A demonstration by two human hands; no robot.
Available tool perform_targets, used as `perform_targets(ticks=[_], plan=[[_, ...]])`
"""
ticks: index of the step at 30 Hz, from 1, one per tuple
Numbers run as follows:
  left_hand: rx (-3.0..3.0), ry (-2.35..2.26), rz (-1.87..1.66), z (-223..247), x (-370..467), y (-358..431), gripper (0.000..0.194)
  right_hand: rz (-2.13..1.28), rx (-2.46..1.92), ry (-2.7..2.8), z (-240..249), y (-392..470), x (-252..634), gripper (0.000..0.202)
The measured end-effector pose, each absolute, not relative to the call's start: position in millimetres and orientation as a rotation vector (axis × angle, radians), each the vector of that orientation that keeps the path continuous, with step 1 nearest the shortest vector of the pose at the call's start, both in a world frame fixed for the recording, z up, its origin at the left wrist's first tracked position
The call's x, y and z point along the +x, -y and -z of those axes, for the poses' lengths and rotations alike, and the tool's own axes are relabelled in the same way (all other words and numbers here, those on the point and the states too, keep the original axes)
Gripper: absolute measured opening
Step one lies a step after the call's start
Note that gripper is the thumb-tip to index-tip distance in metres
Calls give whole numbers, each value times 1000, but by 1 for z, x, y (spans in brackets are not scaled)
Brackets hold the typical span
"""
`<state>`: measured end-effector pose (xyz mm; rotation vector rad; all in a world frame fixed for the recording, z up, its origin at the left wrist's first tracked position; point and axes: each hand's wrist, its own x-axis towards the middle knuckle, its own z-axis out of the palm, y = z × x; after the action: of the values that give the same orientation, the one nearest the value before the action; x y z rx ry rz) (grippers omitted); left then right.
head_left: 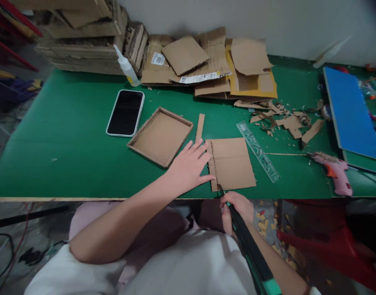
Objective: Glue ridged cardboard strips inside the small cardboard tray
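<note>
My left hand lies flat with fingers spread, its fingertips at the left edge of a square cardboard piece. A cut line runs down that piece near its left side, leaving a narrow strip there. Gripped in my right hand is a black and green utility knife, its blade tip touching the lower end of the line. A small cardboard strip sits just beyond my left fingers. To the left is a shallow cardboard tray with raised edges. A clear ruler lies slanted right of the square piece.
A phone and a white glue bottle stand left of centre. Stacked cardboard and loose sheets line the back. Scraps, a pink glue gun and a blue board occupy the right side.
</note>
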<state>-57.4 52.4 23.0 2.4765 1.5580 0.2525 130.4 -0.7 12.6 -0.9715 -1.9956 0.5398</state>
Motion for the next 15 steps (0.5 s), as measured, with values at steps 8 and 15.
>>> perform_targets(ticks=[8,15], plan=[[2478,-1563,-255,-24,-57,-52,58,-500,-893,1905,1,3,132,18],[2466,-1559,-253,-25,-57,-52,58,-503,-891,1892,-1,3,130,18]])
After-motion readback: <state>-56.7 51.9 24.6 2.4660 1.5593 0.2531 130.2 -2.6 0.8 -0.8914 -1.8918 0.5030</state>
